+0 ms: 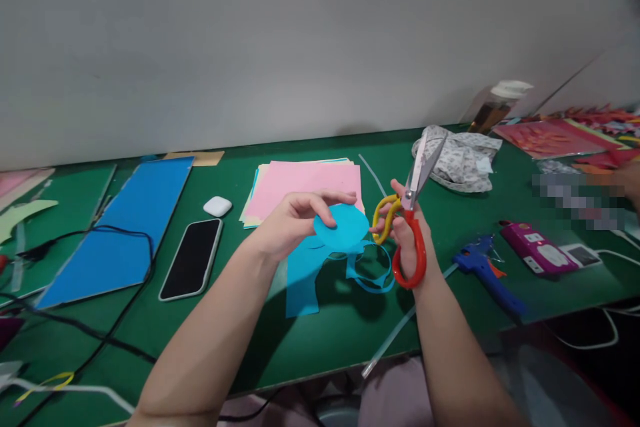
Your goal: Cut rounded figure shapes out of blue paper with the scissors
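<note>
Between the thumb and fingers of my left hand [300, 217] is a round blue paper disc [345, 227], held above the table. My right hand [407, 233] has its fingers in the handles of a pair of scissors [417, 180], one handle yellow and one red. The scissor blades point up and away from me, slightly spread, with nothing between them. Below my hands lie blue paper scraps [303, 283], among them a thin ring-shaped offcut [375, 287]. A stack of coloured paper [310, 180], pink on top, lies just behind my left hand.
A phone [193, 260], a white earbud case [217, 206], a blue board [125, 233] and black cables are on the left. To the right are a blue glue gun [487, 273], a purple device [535, 247], a patterned cloth [465, 157] and a bottle [500, 107]. Another person's blurred hand shows far right.
</note>
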Motion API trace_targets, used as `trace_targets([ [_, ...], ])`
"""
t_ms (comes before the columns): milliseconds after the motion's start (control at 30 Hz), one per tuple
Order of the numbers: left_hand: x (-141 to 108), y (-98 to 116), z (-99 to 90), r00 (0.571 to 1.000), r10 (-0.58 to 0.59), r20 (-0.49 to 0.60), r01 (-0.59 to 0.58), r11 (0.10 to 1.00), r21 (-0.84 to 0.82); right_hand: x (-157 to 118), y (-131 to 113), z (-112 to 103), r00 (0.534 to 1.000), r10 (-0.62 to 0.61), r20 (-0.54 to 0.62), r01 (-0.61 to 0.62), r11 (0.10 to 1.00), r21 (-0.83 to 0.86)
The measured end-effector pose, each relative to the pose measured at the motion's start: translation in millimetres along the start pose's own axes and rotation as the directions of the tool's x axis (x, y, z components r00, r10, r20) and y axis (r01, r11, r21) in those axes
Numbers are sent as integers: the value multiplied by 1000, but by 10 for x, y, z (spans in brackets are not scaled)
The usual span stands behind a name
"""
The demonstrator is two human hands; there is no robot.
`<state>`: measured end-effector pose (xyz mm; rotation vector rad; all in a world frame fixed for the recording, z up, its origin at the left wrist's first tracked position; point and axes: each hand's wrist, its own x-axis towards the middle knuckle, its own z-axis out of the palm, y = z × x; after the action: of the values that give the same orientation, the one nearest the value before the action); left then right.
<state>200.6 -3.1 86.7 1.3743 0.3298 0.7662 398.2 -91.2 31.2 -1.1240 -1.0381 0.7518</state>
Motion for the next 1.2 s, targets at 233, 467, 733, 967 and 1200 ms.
trace_targets([
  [233, 15, -45, -14, 994, -48, -96, 48, 999, -3, 6, 5, 22, 979, -112, -171, 59, 956, -287],
  [467, 51, -77, 18, 978, -95, -188, 94, 995, -14, 6, -140, 25, 982, 150, -115, -146, 988, 42],
  [733, 44, 1, 155, 937, -33, -347, 184, 893, 411, -59, -212, 155, 986, 130, -103, -121, 988, 93],
  [967, -13, 48, 328, 954, -85, -288, 220, 849, 480, -72, -191, 237, 982, 169, -82, -156, 978, 139],
  [1200, 7, 31, 342, 957, -143, -253, 241, 877, 416, -54, -157, 213, 991, 106, -87, -102, 994, 40],
])
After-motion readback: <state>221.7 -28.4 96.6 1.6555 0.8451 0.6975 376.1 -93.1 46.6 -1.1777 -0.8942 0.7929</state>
